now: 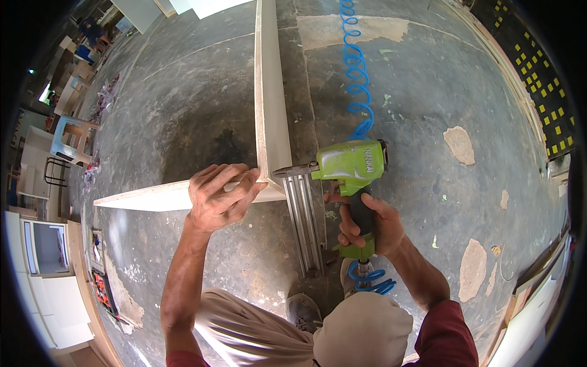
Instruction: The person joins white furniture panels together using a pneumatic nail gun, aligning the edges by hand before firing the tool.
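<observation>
My right hand (384,225) is wrapped round the black grip of a green nail gun (350,164). The nose of the gun reaches left to the corner where two white boards meet, touching or very near the long board (275,110), which stands on edge and runs away from me. The silver magazine (304,226) slants down from the nose. My left hand (225,192) is closed over the top edge of the shorter board (147,197), close to that corner. The shorter board extends left, also on edge. The exact meeting point of the boards is partly hidden by my fingers.
A coiled blue air hose (356,79) crosses the concrete floor; another loop hangs under the gun. A blue stool (72,139) stands at the left, near a toolbox (103,290) and white cabinet parts (58,306). Long boards line the right edge. Another person (92,30) is far left.
</observation>
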The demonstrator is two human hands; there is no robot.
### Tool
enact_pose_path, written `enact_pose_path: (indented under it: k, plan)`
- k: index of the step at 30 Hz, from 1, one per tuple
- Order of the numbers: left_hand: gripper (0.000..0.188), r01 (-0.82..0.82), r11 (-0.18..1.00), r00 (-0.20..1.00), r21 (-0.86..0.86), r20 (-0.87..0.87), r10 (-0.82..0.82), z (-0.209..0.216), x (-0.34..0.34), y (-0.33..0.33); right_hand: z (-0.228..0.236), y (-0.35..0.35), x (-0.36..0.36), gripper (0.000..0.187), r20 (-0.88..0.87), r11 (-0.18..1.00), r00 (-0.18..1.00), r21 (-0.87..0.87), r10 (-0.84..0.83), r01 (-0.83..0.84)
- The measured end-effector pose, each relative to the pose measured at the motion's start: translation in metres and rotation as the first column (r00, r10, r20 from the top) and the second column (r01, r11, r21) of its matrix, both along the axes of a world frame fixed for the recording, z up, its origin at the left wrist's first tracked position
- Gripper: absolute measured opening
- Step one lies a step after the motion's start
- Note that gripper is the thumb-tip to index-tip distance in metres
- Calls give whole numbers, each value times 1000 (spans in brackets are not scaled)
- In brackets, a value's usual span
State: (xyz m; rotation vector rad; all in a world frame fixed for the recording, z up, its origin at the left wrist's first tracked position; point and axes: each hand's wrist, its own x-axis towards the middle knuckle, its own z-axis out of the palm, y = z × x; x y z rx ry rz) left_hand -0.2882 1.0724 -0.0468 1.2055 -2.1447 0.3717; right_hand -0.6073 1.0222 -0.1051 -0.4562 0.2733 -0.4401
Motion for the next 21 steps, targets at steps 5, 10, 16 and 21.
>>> enact_pose_path:
  k: [5,10,16,21]
  plan:
    - [23,7,1000,1000,-3,7,-7,-1,1,0,3,-1,1,65,-30,1000,1000,-2,5,-5]
    - [23,5,1000,1000,-11,17,-4,-1,1,0,5,-2,1,63,-51,1000,999,10,1,-1]
    - [23,-2,1000,1000,-1,17,2,1,0,0,5,-1,1,62,-83,1000,996,8,-7,7]
    - [24,-2,1000,1000,7,8,2,2,-1,0,6,-2,1,61,-91,1000,996,-14,-6,4]
